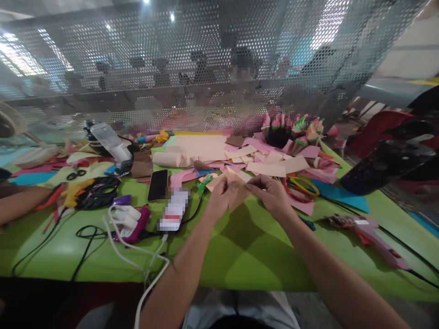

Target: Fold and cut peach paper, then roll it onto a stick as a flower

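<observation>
Both my hands are over the middle of the green table, holding a piece of tan paper raised above its surface. My left hand is closed on the paper's left side, thumb in front. My right hand pinches its right edge between thumb and fingers. The paper looks bent, with its upper corner pointing away from me. Just beyond lie cut strips of cream and pink paper. Red-and-yellow-handled scissors rest right of my right hand.
A pink glue gun lies at right, near a dark bottle. Left are a lit phone, a dark phone and a magenta power strip with cables. Paper flowers stand behind; another person's arm reaches in at left.
</observation>
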`<state>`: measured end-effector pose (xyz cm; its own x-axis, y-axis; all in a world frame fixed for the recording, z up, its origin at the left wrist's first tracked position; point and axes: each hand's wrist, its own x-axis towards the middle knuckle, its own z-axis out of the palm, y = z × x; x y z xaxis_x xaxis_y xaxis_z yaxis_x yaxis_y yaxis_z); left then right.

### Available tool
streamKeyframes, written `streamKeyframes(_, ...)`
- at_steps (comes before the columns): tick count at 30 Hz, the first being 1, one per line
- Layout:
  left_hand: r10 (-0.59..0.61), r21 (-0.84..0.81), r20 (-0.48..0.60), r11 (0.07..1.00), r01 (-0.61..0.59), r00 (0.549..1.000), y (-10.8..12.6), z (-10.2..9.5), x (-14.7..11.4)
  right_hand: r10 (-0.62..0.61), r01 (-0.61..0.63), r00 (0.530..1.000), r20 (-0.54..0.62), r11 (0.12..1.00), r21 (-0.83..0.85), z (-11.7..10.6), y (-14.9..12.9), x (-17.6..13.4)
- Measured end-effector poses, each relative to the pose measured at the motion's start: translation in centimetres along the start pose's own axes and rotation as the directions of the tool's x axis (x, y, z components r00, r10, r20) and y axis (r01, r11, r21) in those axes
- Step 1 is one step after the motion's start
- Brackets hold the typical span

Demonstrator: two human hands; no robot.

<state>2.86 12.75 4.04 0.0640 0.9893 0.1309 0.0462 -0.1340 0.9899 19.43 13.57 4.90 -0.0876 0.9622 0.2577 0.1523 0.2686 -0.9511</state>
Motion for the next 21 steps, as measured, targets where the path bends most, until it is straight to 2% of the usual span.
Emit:
streamKeyframes(3,-0.030,0.048,-0.010,0.998,0.031,0.999,0.0,0.3,-0.2,-0.018,0.018,0.999,-0.039,1.000,-0.008,0.1,-0.1,-0.2)
streamKeyframes(6,-0.018,0.092,-0.012,0.996,0.019,1.000,-0.2,0.2,-0.1,-0.014,0.014,1.000,-0.008,1.000,0.008,0.0,-0.2,-0.2)
streamKeyframes(11,-0.020,0.072,0.186,0.997,0.007,0.982,-0.7,-0.2,0.2,0.013,-0.014,0.999,0.030,1.000,0.028,-0.1,-0.2,-0.1)
streamKeyframes(21,-0.024,0.256,0.319,0.965,-0.062,0.947,0.3,0.1,-0.7,0.088,-0.081,0.996,-0.027,0.978,0.191,-0.2,0.4,0.1)
